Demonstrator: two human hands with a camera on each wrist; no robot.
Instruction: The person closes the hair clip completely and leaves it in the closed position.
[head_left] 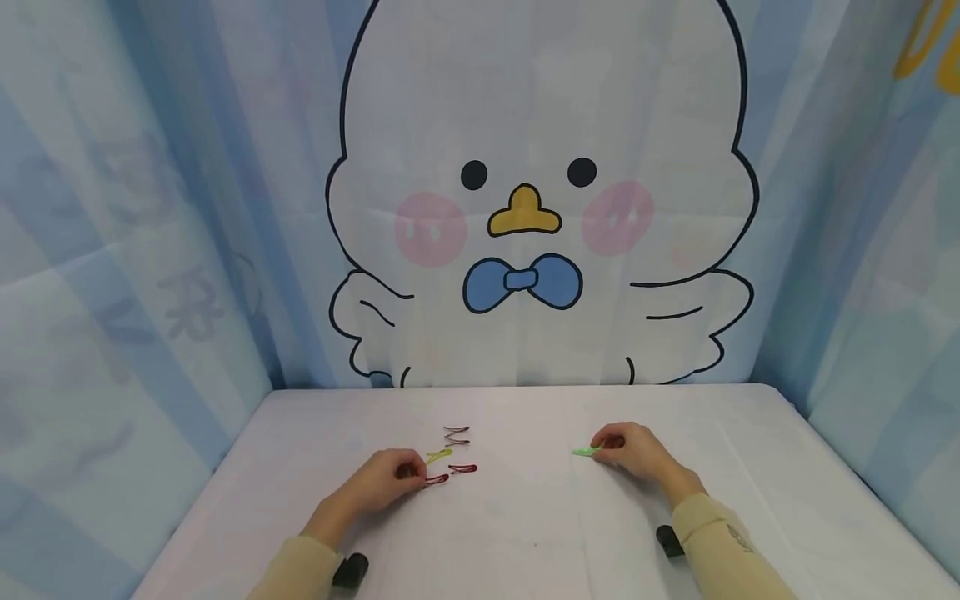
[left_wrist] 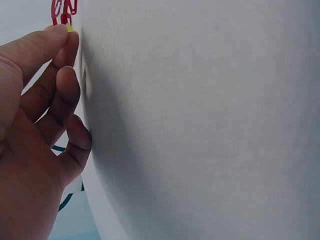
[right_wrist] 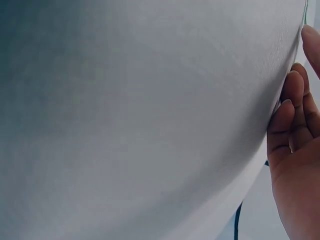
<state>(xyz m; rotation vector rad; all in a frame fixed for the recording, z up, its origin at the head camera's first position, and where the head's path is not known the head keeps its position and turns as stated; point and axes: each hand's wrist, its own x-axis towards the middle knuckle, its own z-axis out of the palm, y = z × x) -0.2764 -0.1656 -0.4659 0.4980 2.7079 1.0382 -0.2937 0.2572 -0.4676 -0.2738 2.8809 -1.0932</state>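
In the head view my left hand (head_left: 390, 481) is low over the table, thumb and forefinger pinching the near end of a dark red hair clip (head_left: 437, 480). In the left wrist view red clips (left_wrist: 65, 6) show beyond those fingertips, with a bit of yellow at them. Close by lie a yellow hair clip (head_left: 439, 455) and another dark red hair clip (head_left: 463, 469). Over on the right, my right hand (head_left: 633, 450) pinches one end of a light green hair clip (head_left: 582, 452) at the tabletop. Only a thin green edge (right_wrist: 306, 12) of it appears in the right wrist view.
Two more dark clips (head_left: 457, 436) lie just behind the yellow one. The white-covered table (head_left: 525, 533) ends at a hanging curtain (head_left: 525, 342) with a cartoon bird, and further curtains stand on both sides.
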